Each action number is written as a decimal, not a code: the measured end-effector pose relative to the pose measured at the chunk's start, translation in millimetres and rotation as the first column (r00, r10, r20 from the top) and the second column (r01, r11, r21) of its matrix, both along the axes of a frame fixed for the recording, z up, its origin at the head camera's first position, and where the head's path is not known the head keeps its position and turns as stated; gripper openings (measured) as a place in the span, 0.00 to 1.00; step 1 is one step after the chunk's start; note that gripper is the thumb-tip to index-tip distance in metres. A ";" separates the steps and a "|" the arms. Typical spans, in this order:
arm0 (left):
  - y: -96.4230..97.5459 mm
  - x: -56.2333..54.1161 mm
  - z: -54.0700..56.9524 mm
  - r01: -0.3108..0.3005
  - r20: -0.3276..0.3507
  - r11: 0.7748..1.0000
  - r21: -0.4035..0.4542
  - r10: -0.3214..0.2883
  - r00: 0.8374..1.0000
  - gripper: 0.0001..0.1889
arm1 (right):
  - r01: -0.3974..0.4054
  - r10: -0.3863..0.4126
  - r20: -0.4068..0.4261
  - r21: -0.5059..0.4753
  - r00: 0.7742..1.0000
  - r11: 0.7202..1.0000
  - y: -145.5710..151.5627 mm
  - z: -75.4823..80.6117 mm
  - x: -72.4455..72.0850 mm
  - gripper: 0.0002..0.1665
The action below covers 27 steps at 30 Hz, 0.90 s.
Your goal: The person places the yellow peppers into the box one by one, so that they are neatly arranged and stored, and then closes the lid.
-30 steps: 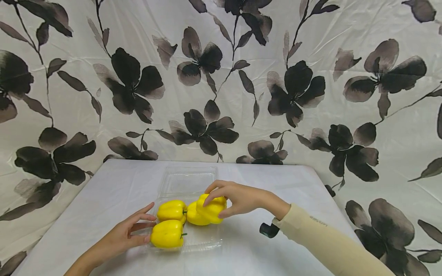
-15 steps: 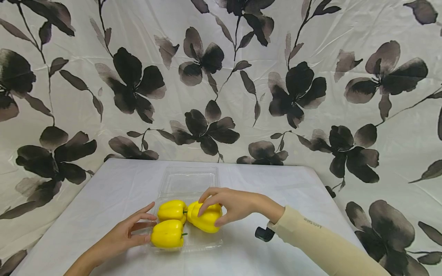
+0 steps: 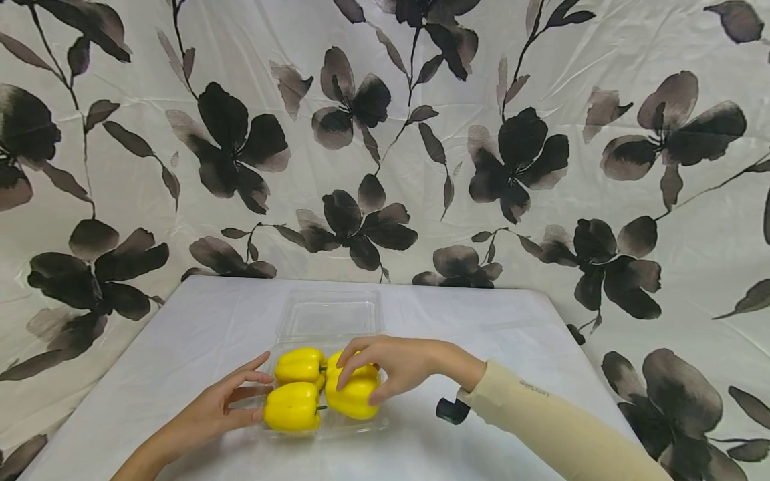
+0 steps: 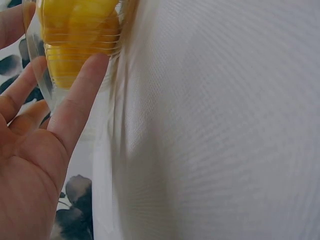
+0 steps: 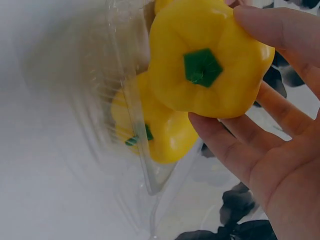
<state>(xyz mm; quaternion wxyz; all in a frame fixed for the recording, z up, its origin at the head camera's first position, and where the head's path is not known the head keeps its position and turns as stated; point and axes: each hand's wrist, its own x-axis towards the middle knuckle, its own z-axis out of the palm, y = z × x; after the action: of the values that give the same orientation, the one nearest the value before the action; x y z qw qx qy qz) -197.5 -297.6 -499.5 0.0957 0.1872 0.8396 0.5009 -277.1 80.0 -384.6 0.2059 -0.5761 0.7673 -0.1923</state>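
My right hand (image 3: pixel 400 364) grips a yellow bell pepper (image 3: pixel 353 402), thumb on one side and fingers on the other. In the right wrist view that bell pepper (image 5: pixel 220 40) shows its green stem end, over the clear plastic container's rim. Partly hidden behind it is another yellow pepper (image 3: pixel 333 369). Two more peppers, a rear one (image 3: pixel 299 365) and a front one (image 3: pixel 291 407), lie in the container's left half, stems rightward. My left hand (image 3: pixel 210 404) is spread at the container's left side; in the left wrist view straight fingers touch the container's ribbed wall (image 4: pixel 95 37).
The clear hinged lid (image 3: pixel 331 317) lies opened out behind the container base. A white cloth covers the table (image 3: pixel 469 321). Behind it hangs a floral-print sheet (image 3: pixel 433 194). A black wrist device (image 3: pixel 452 411) hangs below my right cuff.
My right hand has moved left and toward me with its bell pepper, which now sits lower and nearer the container's front right. The left hand has stayed in place.
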 end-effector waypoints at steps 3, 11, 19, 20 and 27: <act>0.5 -0.4 0.1 0.003 0.006 1.000 0.009 -0.003 1.000 0.26 | -0.009 0.009 0.005 0.006 1.000 1.000 -1.0 -1.9 0.5 0.29; 0.3 0.2 0.6 0.025 -0.003 0.999 0.023 -0.025 1.000 0.26 | -0.020 0.020 -0.008 0.020 1.000 1.000 -3.4 -7.6 0.8 0.28; 2.1 0.2 2.4 -0.013 0.018 1.000 -0.003 0.013 1.000 0.26 | -0.021 0.023 -0.028 0.057 0.999 0.998 -3.4 -8.4 0.5 0.28; 2.6 0.1 2.6 -0.028 0.027 1.000 -0.012 0.028 0.999 0.27 | -0.023 0.024 -0.031 0.060 0.999 0.998 -3.5 -8.4 0.5 0.28; 3.3 0.7 3.2 -0.041 0.020 0.999 -0.026 0.041 0.999 0.26 | -0.036 0.040 -0.043 0.080 0.998 0.996 -5.0 -9.6 0.3 0.28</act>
<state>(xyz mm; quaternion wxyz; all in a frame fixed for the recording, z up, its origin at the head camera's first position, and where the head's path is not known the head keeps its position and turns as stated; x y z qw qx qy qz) -196.8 -294.3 -496.4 0.0965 0.1636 0.8486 0.4938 -276.8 75.0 -394.1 0.2149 -0.5861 0.7676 -0.1451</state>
